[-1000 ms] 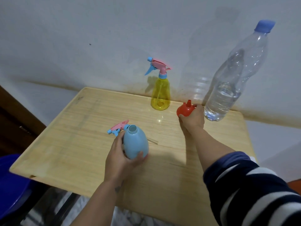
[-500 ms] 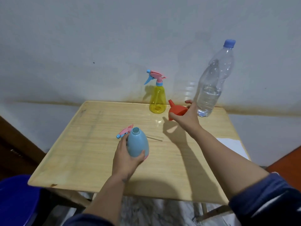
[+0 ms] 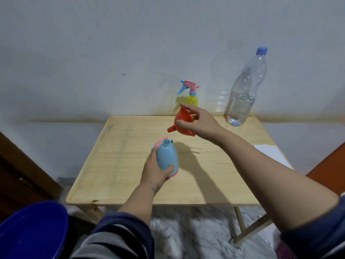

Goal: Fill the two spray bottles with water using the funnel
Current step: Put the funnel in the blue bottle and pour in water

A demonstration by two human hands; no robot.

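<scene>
My left hand (image 3: 154,170) grips the blue spray bottle (image 3: 167,157), which stands on the wooden table (image 3: 119,165) with its neck open; its pink and blue spray head (image 3: 158,145) lies just behind it. In the air above and to the right of that bottle, my right hand (image 3: 198,122) holds the red funnel (image 3: 181,122), tilted with its spout pointing down-left. At the table's back edge stands the yellow spray bottle (image 3: 192,100) with its sprayer on, partly hidden by the funnel. A large clear water bottle (image 3: 245,92), about a third full and capped blue, stands at the back right.
The table stands against a white wall. A blue plastic tub (image 3: 31,230) sits at lower left by my knee. A white paper (image 3: 270,155) lies beyond the table's right edge. Marble floor and the table's folding legs (image 3: 248,231) show below.
My right hand has lifted the funnel off the table and carried it left toward the blue bottle, turning its spout downward. My head has pulled back. The left hand has kept hold of the blue bottle.
</scene>
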